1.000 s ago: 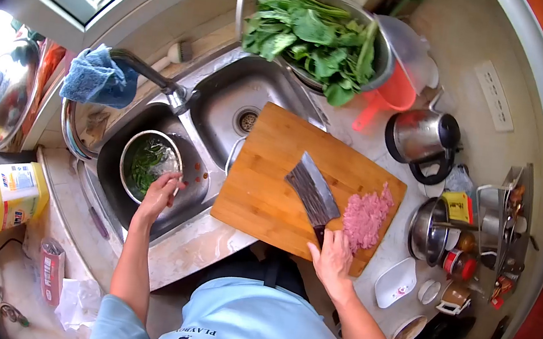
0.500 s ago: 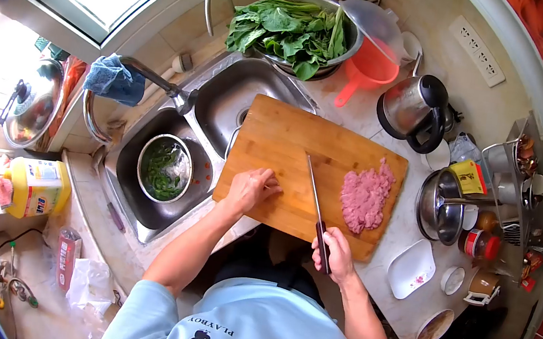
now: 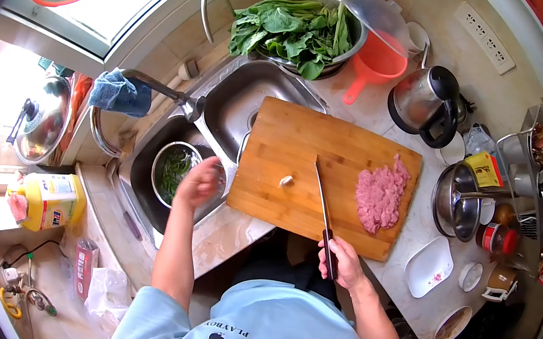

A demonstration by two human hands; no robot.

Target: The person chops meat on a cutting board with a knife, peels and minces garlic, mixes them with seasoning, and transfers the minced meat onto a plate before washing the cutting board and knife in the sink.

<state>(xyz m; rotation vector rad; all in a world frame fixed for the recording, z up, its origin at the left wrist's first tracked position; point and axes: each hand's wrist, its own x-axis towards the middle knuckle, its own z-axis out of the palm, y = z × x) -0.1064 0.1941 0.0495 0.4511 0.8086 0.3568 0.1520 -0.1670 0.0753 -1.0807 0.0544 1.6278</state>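
My right hand (image 3: 344,261) is closed around the dark handle of a kitchen knife (image 3: 323,200). The blade lies across a wooden cutting board (image 3: 274,146), its tip pointing toward the back. Minced pink meat (image 3: 381,196) forms a flat heap at the board's right side. Left of the blade rests a small whitish piece (image 3: 286,181), which looks like a garlic clove. My left hand (image 3: 197,184) is raised off the board, over the sink edge near a metal bowl of greens (image 3: 157,172). Motion blurs its fingers, and I cannot make out whether they hold anything.
A double sink (image 3: 226,95) lies to the left, with a faucet (image 3: 187,105). Behind the board stand a bowl of leafy greens (image 3: 289,31), a red strainer (image 3: 376,65) and a kettle (image 3: 424,104). A white dish (image 3: 429,267) and a metal pot (image 3: 449,203) are on the right.
My left hand has lifted off the board and moved left toward the sink, uncovering the small whitish piece. My right hand still holds the knife in nearly the same place. The view has shifted slightly.
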